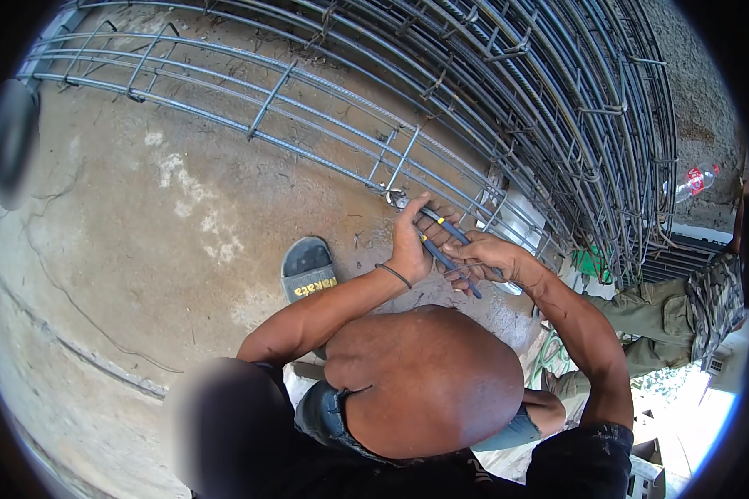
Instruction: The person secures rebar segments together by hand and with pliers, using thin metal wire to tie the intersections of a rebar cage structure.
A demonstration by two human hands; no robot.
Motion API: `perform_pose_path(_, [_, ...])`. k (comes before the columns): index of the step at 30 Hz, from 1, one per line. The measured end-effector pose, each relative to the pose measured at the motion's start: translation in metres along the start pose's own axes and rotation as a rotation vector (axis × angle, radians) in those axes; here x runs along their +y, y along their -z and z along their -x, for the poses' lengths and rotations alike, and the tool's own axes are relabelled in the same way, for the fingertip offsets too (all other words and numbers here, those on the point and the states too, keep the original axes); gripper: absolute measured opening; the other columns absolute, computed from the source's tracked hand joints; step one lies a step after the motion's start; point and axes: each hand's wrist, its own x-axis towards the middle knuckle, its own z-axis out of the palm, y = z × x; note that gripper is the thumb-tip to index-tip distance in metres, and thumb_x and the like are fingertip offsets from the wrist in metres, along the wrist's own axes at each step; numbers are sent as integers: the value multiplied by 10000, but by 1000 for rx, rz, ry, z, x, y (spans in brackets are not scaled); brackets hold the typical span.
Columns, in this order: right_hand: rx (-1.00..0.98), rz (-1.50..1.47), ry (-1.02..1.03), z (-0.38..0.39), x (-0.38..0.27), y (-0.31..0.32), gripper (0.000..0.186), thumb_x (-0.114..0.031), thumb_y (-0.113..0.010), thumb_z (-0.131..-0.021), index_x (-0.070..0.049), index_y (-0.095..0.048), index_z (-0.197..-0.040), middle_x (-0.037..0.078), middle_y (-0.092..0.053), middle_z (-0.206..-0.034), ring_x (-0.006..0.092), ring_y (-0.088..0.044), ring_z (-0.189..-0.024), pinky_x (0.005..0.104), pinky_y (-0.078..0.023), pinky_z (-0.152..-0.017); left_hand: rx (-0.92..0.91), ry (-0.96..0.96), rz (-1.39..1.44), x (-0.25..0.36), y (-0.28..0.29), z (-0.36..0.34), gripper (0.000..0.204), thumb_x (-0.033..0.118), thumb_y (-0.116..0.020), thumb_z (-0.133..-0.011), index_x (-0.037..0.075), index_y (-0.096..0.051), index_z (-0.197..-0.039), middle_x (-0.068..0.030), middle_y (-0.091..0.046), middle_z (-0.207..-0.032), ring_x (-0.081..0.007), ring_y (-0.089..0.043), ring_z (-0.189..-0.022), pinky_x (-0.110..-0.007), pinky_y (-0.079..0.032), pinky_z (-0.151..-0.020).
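Observation:
Long-handled pincers (446, 264) with dark blue grips and yellow bands slant across both my hands. Their metal jaws are at a lower bar of a long rebar cage (324, 154), close to where a crosswise stirrup meets it. My left hand (409, 248), with a dark band at its wrist, is closed round the pincers just behind the jaws. Farther back along the grips, my right hand (495, 254) is closed on them too; its fingers partly overlap the left ones. Whether thin tie wire is also between my fingers cannot be made out.
Stacked rebar cages (549, 108) rise at the far right. A clear plastic bottle (695, 181) lies beyond them. Another person's legs in olive trousers (653, 314) are at the right. My sandalled foot (308, 264) rests on the stained concrete floor (141, 249).

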Motion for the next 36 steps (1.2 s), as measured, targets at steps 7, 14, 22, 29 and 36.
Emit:
perform_pose_path(7, [427,1022,287,25,-3,-24,614,-334,-722,-773,82,-479,-1153,234,-633,-958,313,-663,-795,388,-544,-682,-13,-63,27,4,-1,-26,239,262,-493,-877,147,-371,-707,3,-374,-553,-171,-431,-548,-370,-440,-643])
perform_pose_path(14, [484,880,242,15,-6,-34,291,-194,-608,-863,58,-551,-996,190,-628,-815,339,-643,-692,433,-532,-638,152,-146,-216,-7,-16,-26,227,304,-541,-858,80,-510,-874,-39,-506,-733,-168,-507,-638,-337,-453,-618])
perform_pose_path(22, [219,109,356,22,54,-32,449,-99,-708,-808,-58,-515,-1210,92,-629,-894,153,-618,-815,293,-519,-689,-193,2,-564,9,11,8,250,262,-674,-840,78,-549,-954,-82,-592,-881,-180,-612,-820,-330,-538,-742])
perform_pose_path(29, [273,-6,449,62,49,-34,468,-19,-699,-788,25,-509,-1213,118,-658,-911,154,-644,-768,270,-545,-679,-821,-482,-861,35,-125,55,171,225,-610,-903,73,-551,-956,-96,-641,-809,-225,-669,-749,-359,-572,-691])
perform_pose_path(36, [190,-305,1179,153,25,18,318,-218,-639,-871,40,-603,-1054,27,-582,-657,75,-552,-487,215,-530,-501,-984,-542,-499,45,-260,118,201,217,-519,-943,43,-566,-856,-88,-620,-787,-209,-643,-760,-329,-572,-681])
